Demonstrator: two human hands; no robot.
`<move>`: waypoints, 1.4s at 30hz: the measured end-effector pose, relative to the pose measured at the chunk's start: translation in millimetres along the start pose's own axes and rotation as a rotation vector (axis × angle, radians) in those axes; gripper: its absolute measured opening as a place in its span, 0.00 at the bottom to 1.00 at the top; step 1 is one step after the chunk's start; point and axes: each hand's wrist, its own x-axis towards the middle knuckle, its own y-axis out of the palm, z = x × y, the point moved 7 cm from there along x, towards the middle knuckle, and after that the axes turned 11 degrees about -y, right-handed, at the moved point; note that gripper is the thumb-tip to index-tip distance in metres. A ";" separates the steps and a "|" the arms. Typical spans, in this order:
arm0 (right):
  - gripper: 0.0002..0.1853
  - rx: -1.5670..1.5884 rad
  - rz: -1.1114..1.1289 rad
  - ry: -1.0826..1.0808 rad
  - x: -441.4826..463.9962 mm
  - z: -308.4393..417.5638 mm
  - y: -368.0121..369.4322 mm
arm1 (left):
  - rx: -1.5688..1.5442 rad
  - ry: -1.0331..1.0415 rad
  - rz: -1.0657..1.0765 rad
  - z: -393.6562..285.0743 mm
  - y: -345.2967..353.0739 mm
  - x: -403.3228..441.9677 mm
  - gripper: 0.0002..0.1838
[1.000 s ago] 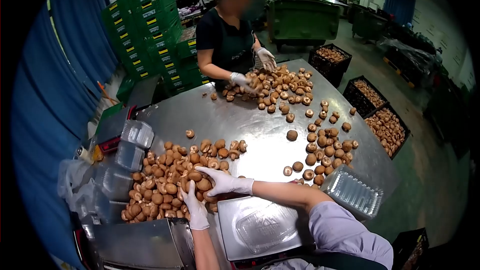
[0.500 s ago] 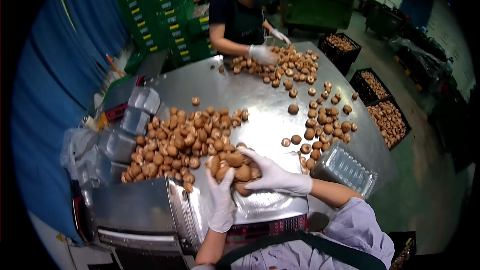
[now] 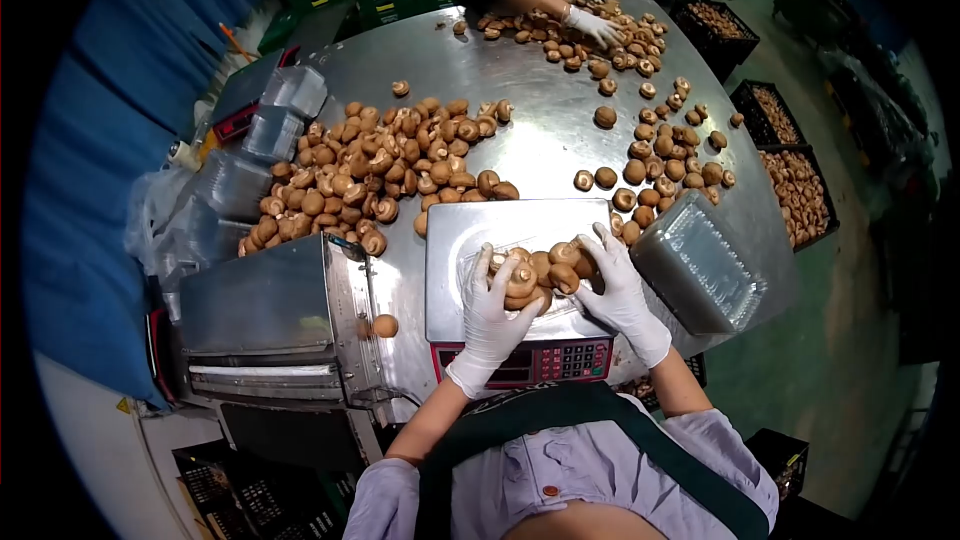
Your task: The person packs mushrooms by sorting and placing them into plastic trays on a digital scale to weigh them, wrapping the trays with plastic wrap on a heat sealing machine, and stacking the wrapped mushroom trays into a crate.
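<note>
Brown mushrooms (image 3: pixel 540 275) sit in a small heap on the silver plate of a weighing scale (image 3: pixel 455 225). What looks like clear plastic shows under them, though its shape is mostly hidden. My left hand (image 3: pixel 497 320), in a white glove, cups the heap from the left, thumb and fingers curved against it. From the right, my gloved right hand (image 3: pixel 625 300) curls its fingers over the mushrooms at that edge. A larger pile of mushrooms (image 3: pixel 370 165) lies just beyond the scale, to the left.
Stacked clear trays (image 3: pixel 700 265) stand right of the scale; more clear trays (image 3: pixel 235 180) lie at left. A metal machine (image 3: pixel 260 300) sits left of the scale, with a loose mushroom (image 3: pixel 384 326) beside it. Across the metal table (image 3: pixel 540 145), a co-worker's gloved hand (image 3: pixel 595 25) touches mushrooms.
Both hands brought the scooped mushrooms down onto the scale, nearer my body. The view has tilted downward, showing more of the scale. The co-worker's hand has shifted over the far pile.
</note>
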 end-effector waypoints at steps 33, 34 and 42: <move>0.21 -0.206 0.120 -0.295 39.0 14.0 21.6 | -0.224 0.061 -0.070 8.2 -32.8 22.2 0.31; 0.21 -0.213 0.119 -0.298 38.7 10.3 20.6 | -0.230 0.064 -0.075 5.1 -31.6 24.8 0.31; 0.34 0.532 0.012 -0.095 23.8 36.4 -14.3 | -0.025 0.275 0.008 -43.1 -5.3 27.9 0.31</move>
